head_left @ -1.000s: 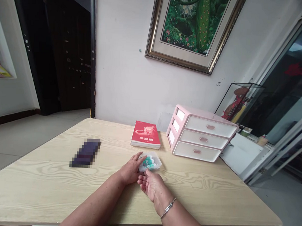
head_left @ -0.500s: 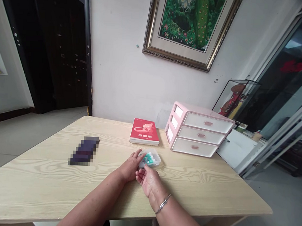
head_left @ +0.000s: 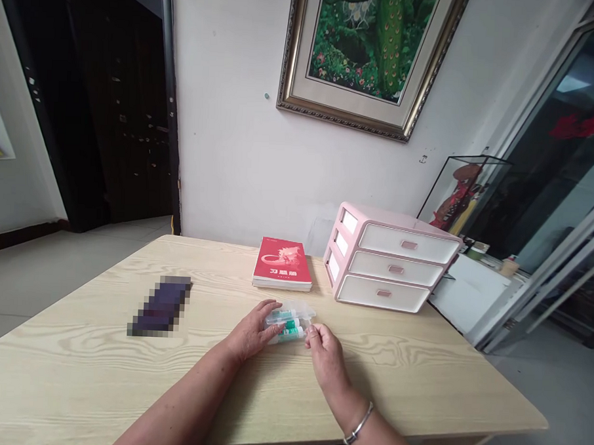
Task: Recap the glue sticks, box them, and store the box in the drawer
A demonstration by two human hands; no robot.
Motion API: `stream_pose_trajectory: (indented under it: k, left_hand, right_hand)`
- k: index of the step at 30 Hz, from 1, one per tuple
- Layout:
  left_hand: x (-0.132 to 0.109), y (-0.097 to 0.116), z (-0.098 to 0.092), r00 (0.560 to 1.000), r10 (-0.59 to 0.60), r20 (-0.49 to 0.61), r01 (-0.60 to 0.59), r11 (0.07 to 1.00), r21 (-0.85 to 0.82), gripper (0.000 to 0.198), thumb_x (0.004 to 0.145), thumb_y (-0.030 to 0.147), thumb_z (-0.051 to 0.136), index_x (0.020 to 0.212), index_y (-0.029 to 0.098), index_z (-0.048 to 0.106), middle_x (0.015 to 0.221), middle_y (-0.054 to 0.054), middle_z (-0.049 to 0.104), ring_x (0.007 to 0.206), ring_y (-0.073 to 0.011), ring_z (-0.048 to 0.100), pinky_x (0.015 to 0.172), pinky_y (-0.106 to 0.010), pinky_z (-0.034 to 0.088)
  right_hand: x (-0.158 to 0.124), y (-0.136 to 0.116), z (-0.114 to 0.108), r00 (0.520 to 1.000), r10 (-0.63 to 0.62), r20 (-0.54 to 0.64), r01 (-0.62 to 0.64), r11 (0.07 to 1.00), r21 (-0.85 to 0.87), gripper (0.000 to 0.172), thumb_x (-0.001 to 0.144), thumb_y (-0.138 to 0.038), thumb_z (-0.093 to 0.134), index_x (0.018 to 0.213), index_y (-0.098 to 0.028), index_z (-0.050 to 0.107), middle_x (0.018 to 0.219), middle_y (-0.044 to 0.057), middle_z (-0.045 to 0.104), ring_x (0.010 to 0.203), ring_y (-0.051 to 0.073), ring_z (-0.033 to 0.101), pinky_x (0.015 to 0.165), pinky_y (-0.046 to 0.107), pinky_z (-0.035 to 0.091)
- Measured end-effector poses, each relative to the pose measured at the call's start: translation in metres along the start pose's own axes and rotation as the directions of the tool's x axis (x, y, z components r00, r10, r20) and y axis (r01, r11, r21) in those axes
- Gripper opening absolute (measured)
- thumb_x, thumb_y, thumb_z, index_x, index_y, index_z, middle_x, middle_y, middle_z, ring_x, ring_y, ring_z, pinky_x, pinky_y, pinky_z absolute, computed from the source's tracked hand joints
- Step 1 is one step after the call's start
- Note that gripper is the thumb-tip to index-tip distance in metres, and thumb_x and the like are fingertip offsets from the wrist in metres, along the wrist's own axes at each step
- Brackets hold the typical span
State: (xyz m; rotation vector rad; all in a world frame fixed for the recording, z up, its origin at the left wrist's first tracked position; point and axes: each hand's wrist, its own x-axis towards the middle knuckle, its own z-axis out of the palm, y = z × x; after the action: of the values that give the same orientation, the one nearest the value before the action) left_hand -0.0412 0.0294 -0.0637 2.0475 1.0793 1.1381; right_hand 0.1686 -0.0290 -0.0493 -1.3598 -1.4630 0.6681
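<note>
While the left hand [head_left: 250, 332] grips a clear case [head_left: 304, 309], green tubes [head_left: 291, 334] inside, the right hand [head_left: 327, 356] pinches its edge

Blocked near the far right corner of the table [head_left: 418, 379] by the drawers [head_left: 394, 267], the tallest of the obstacles. Obstructed lower down, midway along the far edge, by the book [head_left: 283, 264]; passable only narrowly between book and drawers. Interrupted toward the left edge by the flat dark object [head_left: 160, 305], low enough to cross over. Closed off in the middle by the box [head_left: 305, 309], gripped between left hand [head_left: 253, 332] and right hand [head_left: 326, 356], and along the near edge by both forearms [head_left: 186, 388]. Open between dark object and book, at the near left corner, and from right hand to near right corner.
</note>
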Motion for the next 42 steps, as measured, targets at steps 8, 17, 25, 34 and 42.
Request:
stream_pose_trajectory:
  k: [8,17,25,34,42]
  left_hand:
    - [0.019,-0.001,0.010,0.954,-0.243,-0.178,0.189,0.943,-0.275,0.047,0.088,0.058,0.050,0.113,0.021,0.063,0.104,-0.010,0.072,0.099,-0.0277,0.067,0.090,-0.041,0.051]
    - [0.030,0.008,0.027,0.888,-0.392,-0.240,0.269,0.867,-0.420,0.052,0.083,0.068,0.048,0.095,0.018,0.059,0.087,-0.008,0.068,0.086,-0.0253,0.070,0.080,-0.040,0.055]
    - [0.024,0.007,0.032,0.898,-0.363,-0.249,0.240,0.878,-0.414,0.052,0.086,0.068,0.043,0.094,0.019,0.056,0.092,-0.009,0.067,0.088,-0.0238,0.070,0.086,-0.042,0.053]
    - [0.021,0.007,0.025,0.903,-0.333,-0.272,0.225,0.905,-0.361,0.042,0.090,0.059,0.042,0.093,0.020,0.057,0.086,-0.007,0.066,0.086,-0.0229,0.065,0.085,-0.039,0.050]
    - [0.020,0.010,0.025,0.910,-0.334,-0.247,0.224,0.895,-0.385,0.040,0.090,0.058,0.043,0.093,0.020,0.056,0.082,-0.005,0.065,0.079,-0.0214,0.066,0.078,-0.035,0.053]
  right_hand:
    - [0.023,-0.016,-0.020,0.944,-0.256,0.207,0.311,0.900,-0.307,0.024,0.093,-0.022,0.047,0.105,-0.018,0.068,0.104,0.008,0.072,0.099,0.020,0.065,0.089,0.029,0.046]
    - [0.053,-0.043,0.007,0.938,0.122,0.324,0.145,0.710,-0.689,0.036,0.083,-0.012,0.059,0.118,-0.015,0.065,0.111,0.015,0.071,0.107,0.027,0.066,0.090,0.034,0.048]
    - [0.071,-0.042,0.028,0.923,0.204,0.325,0.066,0.750,-0.658,0.029,0.061,-0.003,0.071,0.086,-0.018,0.069,0.092,0.014,0.073,0.094,0.032,0.068,0.079,0.038,0.050]
    - [0.069,-0.024,0.025,0.957,0.092,0.277,0.038,0.901,-0.431,0.044,0.049,-0.003,0.078,0.089,-0.021,0.071,0.080,0.004,0.067,0.080,0.023,0.064,0.075,0.034,0.049]
    - [0.065,-0.034,0.014,0.913,0.204,0.353,-0.017,0.883,-0.468,0.052,0.043,-0.014,0.087,0.094,-0.019,0.074,0.082,0.003,0.071,0.079,0.022,0.066,0.070,0.029,0.047]
